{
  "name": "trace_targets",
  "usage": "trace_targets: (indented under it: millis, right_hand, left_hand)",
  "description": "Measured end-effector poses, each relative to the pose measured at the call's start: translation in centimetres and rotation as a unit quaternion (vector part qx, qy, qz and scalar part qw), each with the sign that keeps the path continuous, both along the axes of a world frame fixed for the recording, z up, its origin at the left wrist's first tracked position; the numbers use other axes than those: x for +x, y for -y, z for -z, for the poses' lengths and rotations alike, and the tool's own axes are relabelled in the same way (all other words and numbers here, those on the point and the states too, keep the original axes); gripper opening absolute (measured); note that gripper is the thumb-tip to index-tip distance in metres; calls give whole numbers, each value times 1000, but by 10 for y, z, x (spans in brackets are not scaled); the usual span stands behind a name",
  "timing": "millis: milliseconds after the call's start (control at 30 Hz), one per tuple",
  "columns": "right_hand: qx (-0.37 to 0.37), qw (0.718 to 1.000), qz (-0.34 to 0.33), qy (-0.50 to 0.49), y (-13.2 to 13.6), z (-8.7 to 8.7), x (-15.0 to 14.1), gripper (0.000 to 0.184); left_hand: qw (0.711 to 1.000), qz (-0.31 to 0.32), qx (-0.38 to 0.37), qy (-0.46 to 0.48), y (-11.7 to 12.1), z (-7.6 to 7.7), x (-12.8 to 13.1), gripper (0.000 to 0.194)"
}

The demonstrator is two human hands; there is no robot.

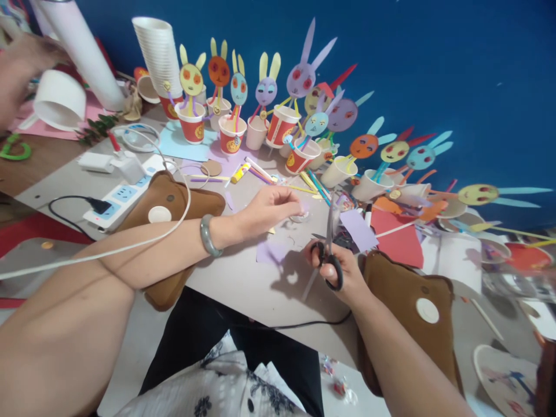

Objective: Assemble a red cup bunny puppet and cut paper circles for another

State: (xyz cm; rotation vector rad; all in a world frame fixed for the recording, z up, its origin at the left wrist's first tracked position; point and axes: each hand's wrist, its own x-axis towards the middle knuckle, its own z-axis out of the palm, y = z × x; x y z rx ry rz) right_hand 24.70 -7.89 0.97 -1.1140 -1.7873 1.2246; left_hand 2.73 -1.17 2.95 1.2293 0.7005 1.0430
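My right hand (351, 277) holds a pair of black-handled scissors (332, 223), with fingers through the loops and the blades pointing up, away from me. To its left, my left hand (278, 207) is above the table, thumb and fingertips pinched together. A small pale bit shows at those fingertips, too small and blurred to name. Below the hands lies a purple paper scrap (270, 252) on the grey table (243, 284). Another purple paper piece (359, 229) is just beyond the scissors, beside a red paper sheet (397, 238).
Several paper cups with rabbit-faced figures, one a red cup (191, 128), line the blue wall. A tall stack of white cups (155, 55) stands back left. Brown cushioned pads (403, 289) flank me. A power strip (119, 200) and white cable lie left; another person's hand (26, 69) is far left.
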Motion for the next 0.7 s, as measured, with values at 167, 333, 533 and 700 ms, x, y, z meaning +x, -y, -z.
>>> trace_targets:
  millis: [167,333,533,700]
  right_hand:
    - [47,998,13,-38,2,-4,-4,62]
    - [91,985,140,-31,2,-3,-5,54]
    - [117,966,232,-3,3,-5,-9,27]
    - [99,973,207,31,4,-3,-13,27]
  left_hand:
    - [1000,13,-26,2,-2,1,3,16]
    - [998,37,-39,-35,-3,5,5,13]
    - [987,103,21,-124,1,9,6,19]
    - [973,109,85,-183,6,15,9,8]
